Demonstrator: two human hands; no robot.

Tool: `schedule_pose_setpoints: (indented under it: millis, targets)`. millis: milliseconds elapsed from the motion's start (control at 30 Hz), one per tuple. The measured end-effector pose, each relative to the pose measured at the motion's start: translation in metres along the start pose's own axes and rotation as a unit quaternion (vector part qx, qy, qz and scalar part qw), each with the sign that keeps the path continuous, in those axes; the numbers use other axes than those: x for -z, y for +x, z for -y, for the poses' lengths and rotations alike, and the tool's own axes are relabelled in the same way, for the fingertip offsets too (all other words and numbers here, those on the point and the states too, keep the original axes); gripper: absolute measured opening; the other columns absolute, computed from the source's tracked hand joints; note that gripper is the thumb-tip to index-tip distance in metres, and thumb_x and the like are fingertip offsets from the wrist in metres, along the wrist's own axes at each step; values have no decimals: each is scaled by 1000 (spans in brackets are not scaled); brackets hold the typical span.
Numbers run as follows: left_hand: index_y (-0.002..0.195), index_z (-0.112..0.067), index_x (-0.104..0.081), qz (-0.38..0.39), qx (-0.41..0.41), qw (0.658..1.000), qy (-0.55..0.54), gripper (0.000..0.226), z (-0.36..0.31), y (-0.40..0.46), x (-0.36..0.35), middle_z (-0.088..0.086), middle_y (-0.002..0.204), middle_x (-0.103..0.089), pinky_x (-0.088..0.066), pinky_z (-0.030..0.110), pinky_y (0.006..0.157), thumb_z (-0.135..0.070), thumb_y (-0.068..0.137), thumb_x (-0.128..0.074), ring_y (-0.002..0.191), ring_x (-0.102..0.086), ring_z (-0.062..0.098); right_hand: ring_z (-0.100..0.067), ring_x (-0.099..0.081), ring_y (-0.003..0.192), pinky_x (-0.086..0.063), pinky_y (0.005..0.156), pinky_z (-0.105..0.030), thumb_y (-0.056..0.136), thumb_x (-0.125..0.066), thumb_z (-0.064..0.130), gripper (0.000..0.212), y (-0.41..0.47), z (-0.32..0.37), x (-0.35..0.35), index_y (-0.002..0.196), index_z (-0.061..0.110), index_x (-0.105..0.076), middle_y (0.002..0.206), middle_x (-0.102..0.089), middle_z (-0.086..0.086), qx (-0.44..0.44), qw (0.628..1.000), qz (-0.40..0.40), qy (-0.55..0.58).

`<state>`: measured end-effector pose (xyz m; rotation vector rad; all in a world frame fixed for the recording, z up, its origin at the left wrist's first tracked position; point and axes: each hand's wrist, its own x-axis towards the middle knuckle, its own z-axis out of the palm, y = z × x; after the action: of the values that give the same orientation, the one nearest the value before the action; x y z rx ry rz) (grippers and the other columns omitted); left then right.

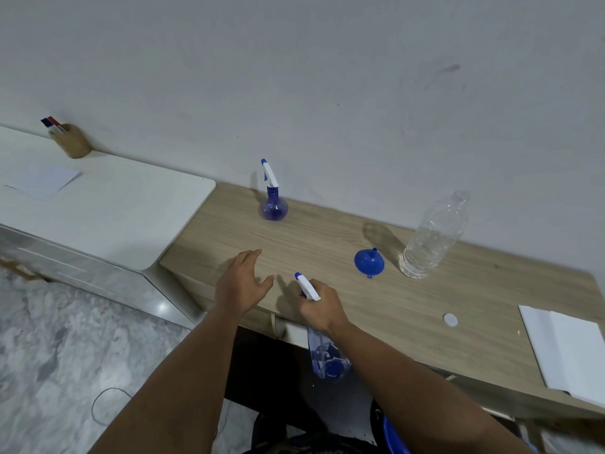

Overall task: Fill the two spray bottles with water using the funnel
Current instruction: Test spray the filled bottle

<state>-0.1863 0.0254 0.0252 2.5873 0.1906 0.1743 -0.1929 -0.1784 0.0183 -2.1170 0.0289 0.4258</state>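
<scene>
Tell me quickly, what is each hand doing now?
Left hand: open, holding nothing.
Right hand: gripping the spray bottle at its neck.

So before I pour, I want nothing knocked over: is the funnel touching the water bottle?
Apart. The head view shows the blue funnel lying upside down on the desk, with a strip of bare wood between it and the water bottle.

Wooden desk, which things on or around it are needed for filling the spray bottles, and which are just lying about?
For the job:
- round blue spray bottle standing near the wall
- translucent blue spray bottle gripped by the right hand
- blue plastic funnel
- clear plastic water bottle
- white bottle cap

Lying about:
- wooden pen holder
- white paper sheet
- white notebook
</scene>
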Motion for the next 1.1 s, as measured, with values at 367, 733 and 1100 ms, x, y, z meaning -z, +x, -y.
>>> schedule_pose_setpoints:
  millis: [367, 733, 1100]
  targets:
    - [144, -23, -49, 5, 6, 1000, 1, 70, -2, 1, 0, -6, 145, -51, -43, 36, 103, -44, 82, -74, 135, -45, 17, -20, -54, 62, -40, 56, -30, 85, -57, 13, 8, 4, 4, 3, 78, 17, -58, 72, -63, 0, -8, 1000, 3, -20]
    - [143, -22, -50, 8, 7, 1000, -7, 69, 4, 2, 0, -5, 143, -52, -46, 38, 103, -43, 81, -74, 133, -47, 17, -19, -50, 60, -38, 57, -33, 86, -59, 19, 17, 9, 10, 5, 72, 16, -51, 68, -57, 0, -15, 1000, 9, -20]
    - [143, -24, -49, 27, 20, 999, -1, 70, 11, 11, 6, -7, 144, -51, -46, 37, 103, -47, 81, -72, 133, -47, 16, -23, -56, 66, -38, 54, -30, 85, -56, 10, 5, 14, 16, -2, 84, 9, -60, 78, -65, -5, -39, 998, 8, -50]
